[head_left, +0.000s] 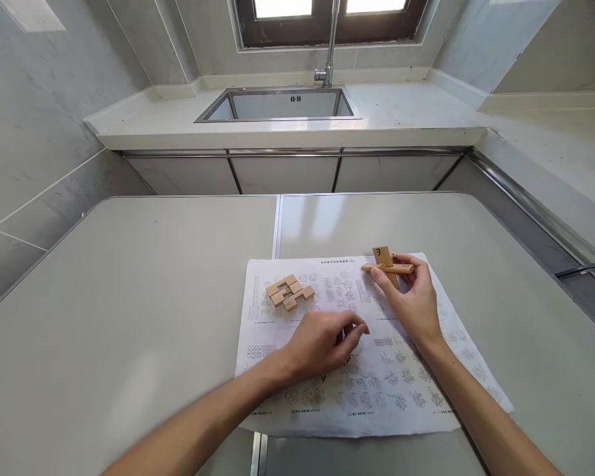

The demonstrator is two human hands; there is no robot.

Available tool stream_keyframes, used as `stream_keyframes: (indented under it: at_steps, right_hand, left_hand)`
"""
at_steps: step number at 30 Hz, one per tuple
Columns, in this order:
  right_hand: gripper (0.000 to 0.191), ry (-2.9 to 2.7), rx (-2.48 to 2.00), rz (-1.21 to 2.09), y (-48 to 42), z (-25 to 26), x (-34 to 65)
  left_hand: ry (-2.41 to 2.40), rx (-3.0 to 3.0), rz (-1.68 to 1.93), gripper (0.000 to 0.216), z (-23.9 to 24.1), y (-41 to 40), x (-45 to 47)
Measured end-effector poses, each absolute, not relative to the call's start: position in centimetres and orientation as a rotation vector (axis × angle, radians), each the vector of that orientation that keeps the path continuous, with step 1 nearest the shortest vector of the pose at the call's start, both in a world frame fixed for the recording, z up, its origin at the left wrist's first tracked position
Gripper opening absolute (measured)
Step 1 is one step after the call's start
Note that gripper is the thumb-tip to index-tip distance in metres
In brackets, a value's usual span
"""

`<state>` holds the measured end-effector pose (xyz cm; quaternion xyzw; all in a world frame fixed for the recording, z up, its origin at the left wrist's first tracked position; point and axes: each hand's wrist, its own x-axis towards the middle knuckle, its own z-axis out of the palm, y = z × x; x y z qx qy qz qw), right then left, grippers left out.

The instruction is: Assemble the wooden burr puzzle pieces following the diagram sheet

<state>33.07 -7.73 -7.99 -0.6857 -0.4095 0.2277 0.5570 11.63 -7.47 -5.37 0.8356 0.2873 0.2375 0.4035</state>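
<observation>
- Right hand (419, 301) is grasping a crossed set of wooden pieces (382, 256), thumb on the near side, fingers curving behind at the right!
- Left hand (324, 340) is hovering or resting over the middle of the sheet, contact impossible to call; its fingers are curling loosely toward the thumb, and whether anything is sitting inside that curl, I cannot tell.
- Those crossed pieces are showing at the sheet's upper right, one bar standing nearly upright with a dark mark near its top, another running crosswise.
- Over to the left, a cluster of wooden blocks (292, 289) is lying on the paper, small gaps showing between them, just beyond the left hand.
- Underneath it all, a white printed sheet (377, 423) is spreading its rows of small diagrams across the pale table (129, 284).
- Beyond the table, a sink (277, 102) is sitting below the window (322, 26), its faucet (328, 66) rising behind.
</observation>
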Motion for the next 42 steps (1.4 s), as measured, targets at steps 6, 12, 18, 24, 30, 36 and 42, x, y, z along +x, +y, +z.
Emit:
stream_keyframes:
  at_steps: [6, 12, 18, 24, 30, 36, 42]
  right_hand:
    - [0.057, -0.974, -1.665, 0.536, -7.7, -7.9, 33.0]
    - [0.054, -1.001, -1.677, 0.538, -7.8, -7.6, 33.0]
    - [0.053, -0.977, -1.673, 0.552, -7.9, -7.5, 32.8]
    - [0.055, -0.962, -1.705, 0.555, -8.1, -7.7, 32.8]
    - [0.053, -0.985, -1.676, 0.530, -8.2, -8.2, 33.1]
    - [0.050, -1.151, -1.638, 0.137, -8.6, -6.7, 32.1]
    - [0.024, -1.387, -1.425, -0.015, -9.6, -4.9, 30.2]
  left_hand:
    - [0.482, 2.356, 0.659, 0.022, -4.2, -8.0, 11.3]
    - [0.539, 2.651, 0.838, 0.014, -3.0, -6.8, 8.4]
    - [1.029, 2.649, 1.054, 0.022, -4.5, -5.0, 4.6]
    - [1.251, 2.565, 0.862, 0.040, -5.5, -4.6, 4.5]
    - [1.161, 2.514, 0.750, 0.044, -6.0, -4.5, 4.4]
    - [1.121, 2.522, 0.738, 0.041, -6.2, -4.5, 4.4]
    - [1.081, 2.517, 0.724, 0.039, -5.9, -4.6, 4.5]
